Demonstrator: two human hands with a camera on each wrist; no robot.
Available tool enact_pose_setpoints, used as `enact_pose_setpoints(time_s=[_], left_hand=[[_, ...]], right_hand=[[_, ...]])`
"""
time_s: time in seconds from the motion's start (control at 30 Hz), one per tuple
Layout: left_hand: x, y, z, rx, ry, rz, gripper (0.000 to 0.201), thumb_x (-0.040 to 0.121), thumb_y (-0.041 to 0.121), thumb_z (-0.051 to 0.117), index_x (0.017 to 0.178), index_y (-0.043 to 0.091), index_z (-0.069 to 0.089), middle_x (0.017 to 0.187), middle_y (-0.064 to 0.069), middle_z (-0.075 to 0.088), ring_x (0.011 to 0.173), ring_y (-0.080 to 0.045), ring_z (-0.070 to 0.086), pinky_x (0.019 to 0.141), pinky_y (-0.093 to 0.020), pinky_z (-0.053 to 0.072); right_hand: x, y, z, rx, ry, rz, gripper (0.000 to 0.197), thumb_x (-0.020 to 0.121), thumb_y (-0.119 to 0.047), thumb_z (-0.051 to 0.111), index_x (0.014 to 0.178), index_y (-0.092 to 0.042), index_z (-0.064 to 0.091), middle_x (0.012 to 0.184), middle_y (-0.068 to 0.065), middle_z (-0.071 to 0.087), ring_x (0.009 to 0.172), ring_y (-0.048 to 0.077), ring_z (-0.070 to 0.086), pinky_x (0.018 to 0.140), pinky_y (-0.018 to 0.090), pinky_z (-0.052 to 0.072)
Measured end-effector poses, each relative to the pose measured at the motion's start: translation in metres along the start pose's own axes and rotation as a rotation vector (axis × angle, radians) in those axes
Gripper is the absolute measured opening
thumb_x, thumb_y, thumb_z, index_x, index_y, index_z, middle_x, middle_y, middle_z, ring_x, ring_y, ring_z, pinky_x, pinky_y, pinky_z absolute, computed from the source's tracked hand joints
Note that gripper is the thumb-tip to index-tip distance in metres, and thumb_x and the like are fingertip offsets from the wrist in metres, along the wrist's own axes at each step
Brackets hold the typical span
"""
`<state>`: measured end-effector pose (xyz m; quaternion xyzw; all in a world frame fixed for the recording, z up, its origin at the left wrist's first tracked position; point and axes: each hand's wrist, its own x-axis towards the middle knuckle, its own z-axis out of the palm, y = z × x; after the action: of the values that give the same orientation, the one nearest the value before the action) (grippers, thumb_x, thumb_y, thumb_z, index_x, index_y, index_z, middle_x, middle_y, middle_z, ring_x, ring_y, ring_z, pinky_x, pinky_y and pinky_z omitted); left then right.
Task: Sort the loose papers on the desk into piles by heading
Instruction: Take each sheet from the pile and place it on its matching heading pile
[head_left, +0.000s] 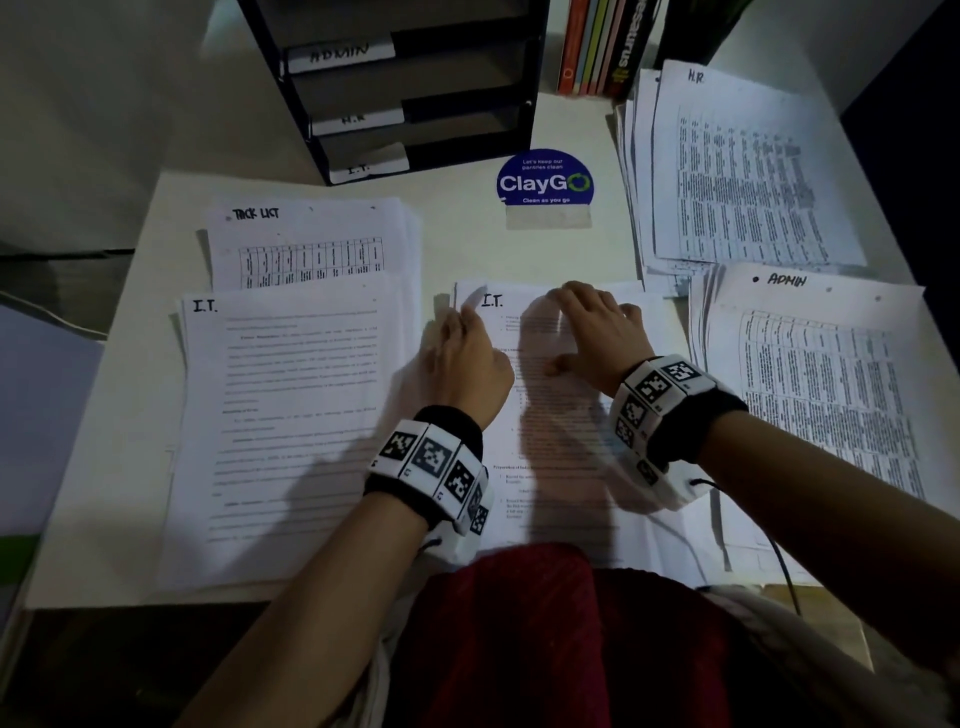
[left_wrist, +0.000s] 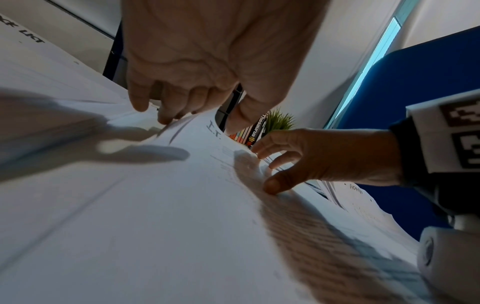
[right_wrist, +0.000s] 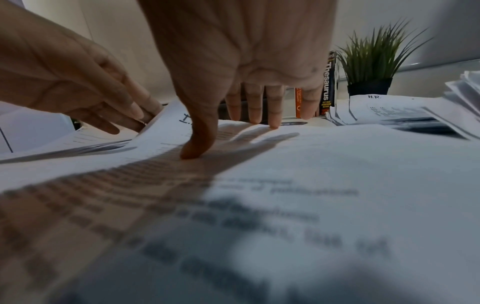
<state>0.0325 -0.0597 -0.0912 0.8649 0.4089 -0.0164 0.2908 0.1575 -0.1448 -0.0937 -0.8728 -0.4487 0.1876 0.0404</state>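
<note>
A sheet headed "I.T." (head_left: 561, 431) tops the loose papers in front of me at the desk's middle. My left hand (head_left: 467, 348) is at its upper left edge, fingers (left_wrist: 166, 111) under the lifted corner and thumb on top, pinching it. My right hand (head_left: 592, 322) lies on the sheet's upper part, with straight spread fingers (right_wrist: 272, 115) and thumb pressing it down. Sorted piles lie around: "I.T." pile (head_left: 291, 415) at the left, "Task List" pile (head_left: 311, 244) behind it, "H.R." pile (head_left: 743, 171) at the back right, "Admin" pile (head_left: 821, 384) at the right.
A black tray rack (head_left: 524, 62) labelled Admin, H.R. and I.T. stands at the back. Books (head_left: 602, 47) stand beside it and a potted plant (right_wrist: 374, 67) further right. A blue ClayGo sticker (head_left: 544, 182) is on the white desk (head_left: 467, 223).
</note>
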Motion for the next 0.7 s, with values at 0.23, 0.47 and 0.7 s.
enact_pose_setpoints(time_s=[0.23, 0.47, 0.7], left_hand=[[0.004, -0.002, -0.007, -0.441, 0.141, 0.065, 0.024, 0.094, 0.017, 0.051, 0.095, -0.002, 0.064, 0.089, -0.013, 0.066, 0.077, -0.02, 0.055, 0.06, -0.02, 0.033], [0.016, -0.011, -0.005, -0.626, 0.146, -0.157, 0.026, 0.082, 0.024, 0.068, 0.062, 0.012, 0.057, 0.059, -0.002, 0.05, 0.056, -0.012, 0.042, 0.053, -0.021, 0.033], [0.023, -0.009, -0.016, -0.696, 0.164, -0.06, 0.042, 0.088, 0.022, 0.061, 0.052, 0.011, 0.043, 0.048, 0.011, 0.04, 0.048, -0.003, 0.034, 0.052, -0.018, 0.03]], right_hand=[[-0.003, -0.005, -0.001, -0.065, 0.05, -0.04, 0.098, 0.075, -0.026, 0.073, 0.148, -0.019, 0.007, 0.153, 0.002, 0.013, 0.14, 0.022, 0.015, 0.109, 0.051, 0.018], [-0.01, -0.004, 0.008, -0.065, 0.071, -0.051, 0.099, 0.08, -0.024, 0.07, 0.148, -0.017, -0.001, 0.154, 0.003, 0.012, 0.141, 0.024, 0.013, 0.111, 0.049, 0.015], [-0.01, -0.004, 0.004, -0.022, 0.045, -0.079, 0.098, 0.078, -0.025, 0.071, 0.148, -0.028, 0.002, 0.154, 0.002, 0.013, 0.142, 0.025, 0.012, 0.11, 0.051, 0.014]])
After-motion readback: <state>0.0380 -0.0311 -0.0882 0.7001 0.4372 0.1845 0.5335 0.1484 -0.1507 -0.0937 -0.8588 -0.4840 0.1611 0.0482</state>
